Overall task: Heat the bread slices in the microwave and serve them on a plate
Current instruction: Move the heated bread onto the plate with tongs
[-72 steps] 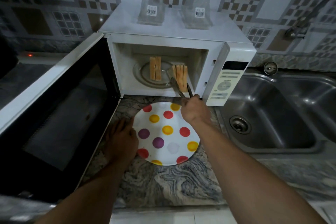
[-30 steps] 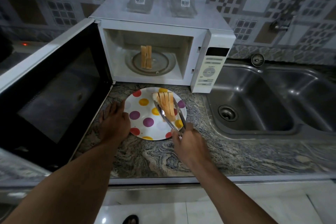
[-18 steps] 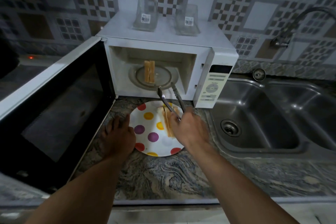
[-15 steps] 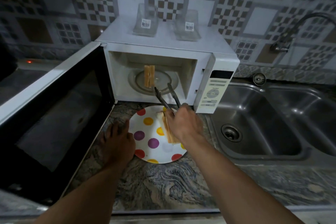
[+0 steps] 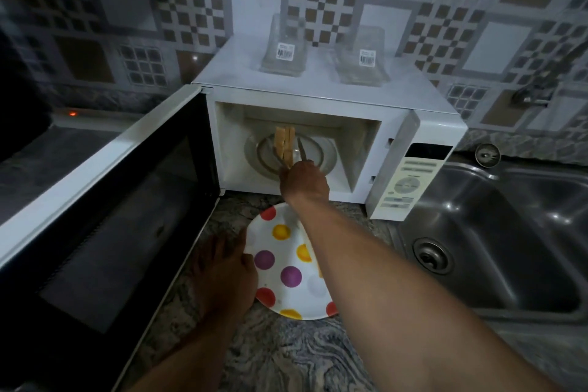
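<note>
The white microwave (image 5: pixel 334 99) stands open on the counter. Two bread slices (image 5: pixel 284 145) stand on edge on its glass turntable (image 5: pixel 321 153). My right hand (image 5: pixel 304 183) reaches into the cavity, shut on metal tongs (image 5: pixel 301 149) whose arms straddle the slices. Below, a white plate with coloured dots (image 5: pixel 286 261) rests on the counter. A sliver of bread (image 5: pixel 319 270) shows on it beside my forearm; the remainder is hidden. My left hand (image 5: pixel 222 270) lies flat on the counter, fingers touching the plate's left rim.
The microwave door (image 5: pixel 105 216) swings wide to the left, over the counter. Two clear glass containers (image 5: pixel 284 48) sit on top of the microwave. A steel sink (image 5: pixel 496 248) lies to the right, with a tap (image 5: pixel 534 89) at the wall. Marbled counter (image 5: pixel 286 356) extends toward me.
My right hand left the first slices on the plate and moved the empty tongs up into the microwave, around the remaining slices. My left hand stayed beside the plate.
</note>
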Demonstrator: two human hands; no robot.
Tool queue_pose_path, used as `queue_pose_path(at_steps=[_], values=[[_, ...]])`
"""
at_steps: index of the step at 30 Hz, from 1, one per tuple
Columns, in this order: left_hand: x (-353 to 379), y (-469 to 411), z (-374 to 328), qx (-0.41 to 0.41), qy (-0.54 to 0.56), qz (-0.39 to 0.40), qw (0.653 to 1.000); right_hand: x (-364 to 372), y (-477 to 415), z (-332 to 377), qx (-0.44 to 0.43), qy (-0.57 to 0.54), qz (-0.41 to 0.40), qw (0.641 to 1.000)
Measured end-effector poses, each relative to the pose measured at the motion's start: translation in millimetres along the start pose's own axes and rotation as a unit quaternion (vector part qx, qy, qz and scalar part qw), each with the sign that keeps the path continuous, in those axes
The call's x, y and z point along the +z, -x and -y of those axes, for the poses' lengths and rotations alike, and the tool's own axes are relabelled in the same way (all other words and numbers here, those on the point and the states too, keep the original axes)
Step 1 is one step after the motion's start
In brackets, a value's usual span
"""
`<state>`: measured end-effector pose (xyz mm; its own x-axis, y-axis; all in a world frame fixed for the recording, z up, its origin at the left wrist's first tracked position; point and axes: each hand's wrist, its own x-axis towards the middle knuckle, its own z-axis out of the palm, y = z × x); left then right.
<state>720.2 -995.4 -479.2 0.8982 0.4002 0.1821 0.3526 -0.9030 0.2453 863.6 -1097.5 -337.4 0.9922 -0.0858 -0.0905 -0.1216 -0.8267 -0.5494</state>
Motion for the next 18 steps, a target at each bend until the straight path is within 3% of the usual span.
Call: queue_pose_path(at_steps=[18], values=[[-0.7,-4.5,1.4,-0.016,-0.002,0.004,1.0,-6.7,0.5,-10.2,-0.018,0.057,-0.028,0.998]])
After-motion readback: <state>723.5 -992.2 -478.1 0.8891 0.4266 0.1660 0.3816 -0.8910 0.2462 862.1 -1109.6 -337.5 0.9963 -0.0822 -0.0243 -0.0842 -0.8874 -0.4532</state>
